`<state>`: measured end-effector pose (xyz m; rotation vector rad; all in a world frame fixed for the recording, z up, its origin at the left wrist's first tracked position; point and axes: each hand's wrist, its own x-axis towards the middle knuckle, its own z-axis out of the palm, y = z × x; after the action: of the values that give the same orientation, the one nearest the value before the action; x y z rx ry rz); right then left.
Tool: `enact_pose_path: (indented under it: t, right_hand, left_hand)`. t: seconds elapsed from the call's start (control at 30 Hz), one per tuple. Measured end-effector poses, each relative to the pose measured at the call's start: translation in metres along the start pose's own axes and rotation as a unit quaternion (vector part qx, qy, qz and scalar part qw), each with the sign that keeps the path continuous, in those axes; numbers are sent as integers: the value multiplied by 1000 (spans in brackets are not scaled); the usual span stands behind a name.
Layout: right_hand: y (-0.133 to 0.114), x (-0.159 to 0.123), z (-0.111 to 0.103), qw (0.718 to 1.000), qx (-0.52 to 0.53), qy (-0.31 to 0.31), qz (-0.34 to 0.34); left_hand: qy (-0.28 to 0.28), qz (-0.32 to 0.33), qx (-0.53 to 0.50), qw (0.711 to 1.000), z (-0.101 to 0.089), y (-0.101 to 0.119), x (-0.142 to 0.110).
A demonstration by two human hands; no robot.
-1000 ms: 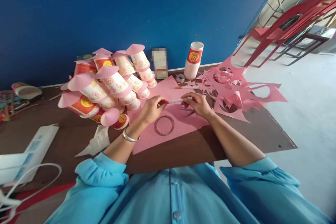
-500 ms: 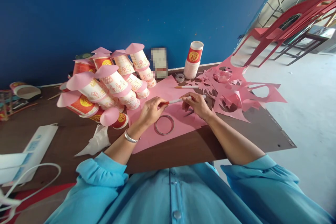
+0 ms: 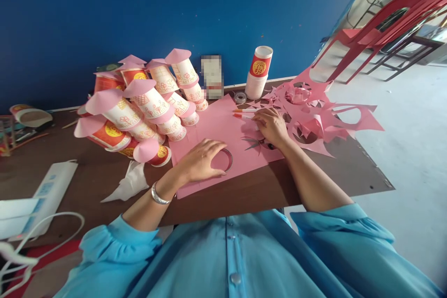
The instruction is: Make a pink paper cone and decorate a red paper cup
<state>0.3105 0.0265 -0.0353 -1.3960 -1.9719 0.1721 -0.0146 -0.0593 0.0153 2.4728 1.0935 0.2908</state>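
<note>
My left hand (image 3: 200, 160), a silver bangle on its wrist, curves around a thin metal ring (image 3: 231, 160). Thumb and fingers lie at opposite sides of the ring, which rests flat on a pink paper sheet (image 3: 218, 121). In my right hand (image 3: 270, 125) the fingers are closed at the end of a white pen with a red tip (image 3: 242, 116), low over the sheet. A second white pen with an orange tip (image 3: 240, 111) lies just behind it. Scissors (image 3: 254, 143) lie with blades apart, partly under my right hand.
Paper-cup towers with pink cone roofs (image 3: 148, 100) crowd the left. A red-and-white cup stack (image 3: 260, 72) and a tape roll (image 3: 240, 98) stand by the blue wall (image 3: 139, 9). Pink paper scraps (image 3: 314, 111) cover the right; crumpled white tissue (image 3: 129, 181) lies front left.
My left hand has let go of the pen and come down around the ring. My right hand has carried the pen back beside the other pen, baring the scissors.
</note>
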Motion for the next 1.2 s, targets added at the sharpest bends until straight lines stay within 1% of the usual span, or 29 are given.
enact_pose_path:
  t: [0.1, 0.2, 0.27, 0.37, 0.43, 0.5, 0.6, 0.67, 0.7, 0.77, 0.93, 1.0, 1.2]
  right_hand:
    - [-5, -3, 0, 998, -55, 19, -31]
    - [-15, -4, -5, 995, -73, 10, -60]
    - [-25, -4, -9, 993, -80, -31, -81]
    - [-50, -4, -16, 976, -102, -151, -116]
    - [-70, -4, -21, 950, -132, -242, -143]
    - [-90, -4, -28, 917, -171, -318, -171]
    - [-117, -10, -39, 868, -220, -391, -212]
    - [-129, -17, -45, 840, -236, -424, -243]
    - [-133, -22, -47, 830, -244, -434, -249]
    - [-136, -30, -50, 822, -261, -441, -246]
    - [-133, -46, -53, 835, -277, -422, -218]
    - [-132, -50, -54, 839, -283, -409, -220]
    - [-131, -64, -54, 840, -306, -366, -258]
  left_hand:
    - [0, -6, 10, 1000, 6, 4, -6]
    - [31, -7, 29, 999, 9, 6, -13]
    - [57, -6, 43, 997, 11, 6, -20]
    - [81, -8, 67, 994, 12, 4, -34]
    - [82, -16, 75, 994, 13, 2, -44]
    - [88, -32, 85, 992, 13, 0, -55]
    - [118, -67, 113, 984, 14, -6, -70]
    - [136, -89, 123, 979, 15, -10, -80]
    - [144, -99, 124, 977, 15, -12, -84]
    - [161, -115, 124, 972, 17, -16, -90]
    - [204, -131, 141, 960, 21, -16, -96]
    - [208, -128, 151, 958, 22, -14, -95]
    - [200, -133, 164, 957, 24, -13, -94]
